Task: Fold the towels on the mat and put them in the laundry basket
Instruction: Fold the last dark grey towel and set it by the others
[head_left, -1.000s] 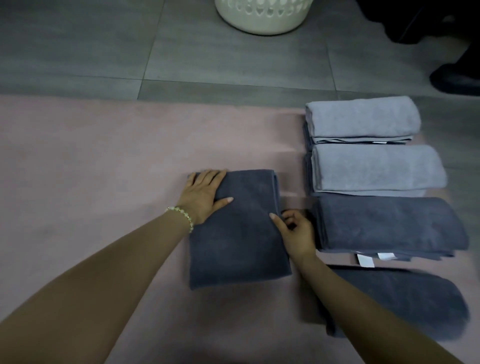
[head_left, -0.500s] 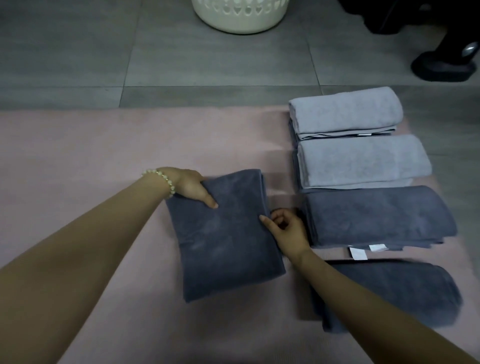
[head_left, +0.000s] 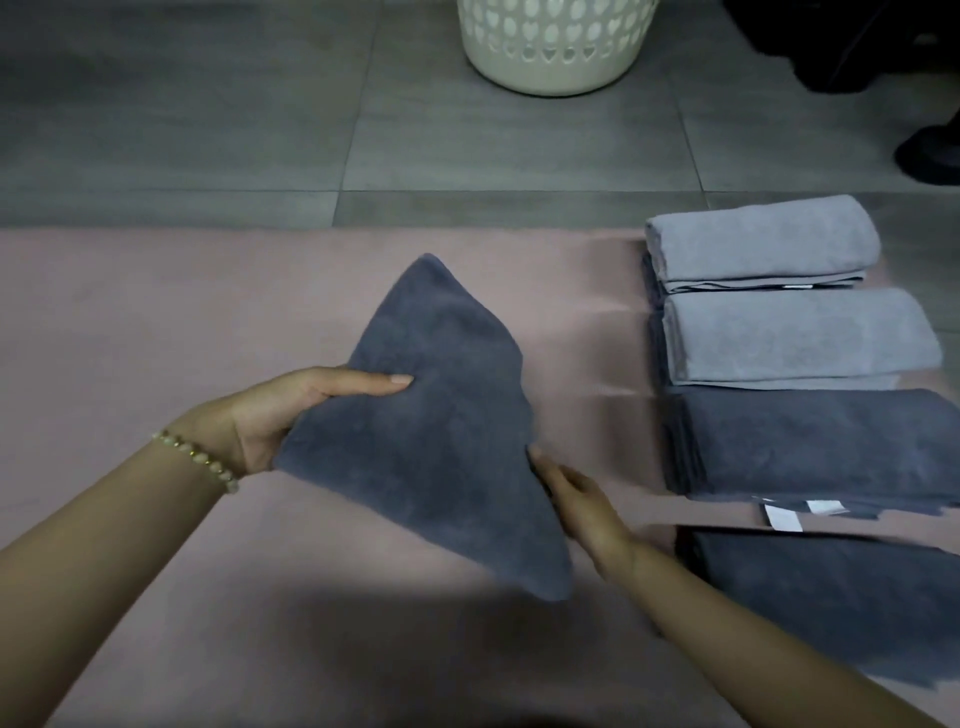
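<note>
Towel (head_left: 436, 436), folded and dark grey, now rises off the pink mat (head_left: 130, 322) at frame centre where it lay flat a moment ago, left hand (head_left: 280, 415) pinching it, right hand (head_left: 582, 499) cupped beneath, bound for the basket (head_left: 550, 57) at upper centre.

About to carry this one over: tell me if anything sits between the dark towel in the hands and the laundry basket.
Nothing visible does. The folded dark towel is held by the left hand and right hand; between it and the laundry basket lie only bare pink mat and grey floor tiles.
</note>
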